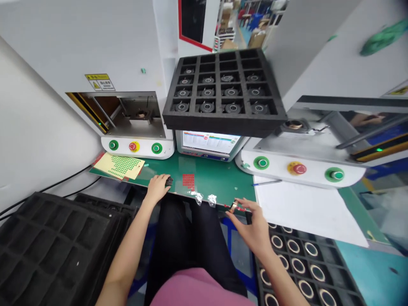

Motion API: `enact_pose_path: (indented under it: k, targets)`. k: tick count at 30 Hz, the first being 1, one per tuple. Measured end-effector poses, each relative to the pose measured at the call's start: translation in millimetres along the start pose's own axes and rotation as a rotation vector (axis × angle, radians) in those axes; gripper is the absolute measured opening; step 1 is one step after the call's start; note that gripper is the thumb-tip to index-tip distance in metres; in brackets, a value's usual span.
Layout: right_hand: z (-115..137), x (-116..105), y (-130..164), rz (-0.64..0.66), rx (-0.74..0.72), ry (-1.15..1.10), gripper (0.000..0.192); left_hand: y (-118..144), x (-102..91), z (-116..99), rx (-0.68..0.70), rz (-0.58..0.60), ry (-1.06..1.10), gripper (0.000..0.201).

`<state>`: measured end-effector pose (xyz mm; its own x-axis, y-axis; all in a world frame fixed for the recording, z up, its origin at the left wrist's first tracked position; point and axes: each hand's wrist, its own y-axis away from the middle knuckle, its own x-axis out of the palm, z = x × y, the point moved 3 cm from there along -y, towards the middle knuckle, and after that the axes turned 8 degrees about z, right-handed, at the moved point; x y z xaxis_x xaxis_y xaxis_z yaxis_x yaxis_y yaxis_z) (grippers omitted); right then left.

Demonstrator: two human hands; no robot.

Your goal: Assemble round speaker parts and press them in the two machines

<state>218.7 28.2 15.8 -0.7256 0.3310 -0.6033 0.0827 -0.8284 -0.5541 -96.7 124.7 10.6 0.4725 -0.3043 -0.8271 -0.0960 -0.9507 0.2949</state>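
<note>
My left hand (pixel 157 187) rests on the green mat (pixel 216 178) with its fingers closed on a small black round part (pixel 168 182). Close to the mat's near edge, my right hand (pixel 251 225) pinches a small copper-coloured ring part (pixel 233 207) between thumb and fingers. A patch of red stickers (pixel 188 181) lies on the mat between the hands. Two crumpled foil scraps (pixel 205 198) lie at the mat's front edge.
A black foam tray (pixel 223 91) with several round parts sits above a small screen (pixel 210 142). Two white machines with green and red buttons flank it. Empty black trays (pixel 47 242) lie at left; a tray of rings (pixel 302 263) at right; white paper (pixel 302 204).
</note>
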Motion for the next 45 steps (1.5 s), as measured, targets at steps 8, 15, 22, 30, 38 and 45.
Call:
enact_pose_path:
  k: [8,15,22,30,38,45]
  targets:
    - [-47,28,-9,0.176,-0.030,0.075,0.024,-21,-6.9,10,0.098,0.049,0.016,0.041]
    - [-83,63,-58,0.517,0.029,0.129,0.023,-62,19.0,-27,0.300,0.037,0.339,0.035]
    - [-101,88,-102,0.766,0.073,0.204,0.030,-103,67.6,-81,0.491,0.098,0.452,0.027]
    - [-103,94,-108,0.815,0.085,0.230,0.032,-107,70.7,-78,0.555,0.079,0.338,0.022]
    - [-115,51,-82,0.666,0.036,0.213,0.029,-110,10.4,-35,0.297,-0.597,0.449,0.028]
    - [-178,-45,-79,0.401,0.136,0.242,0.033,-141,-124.6,40,-0.115,-1.057,0.305,0.034]
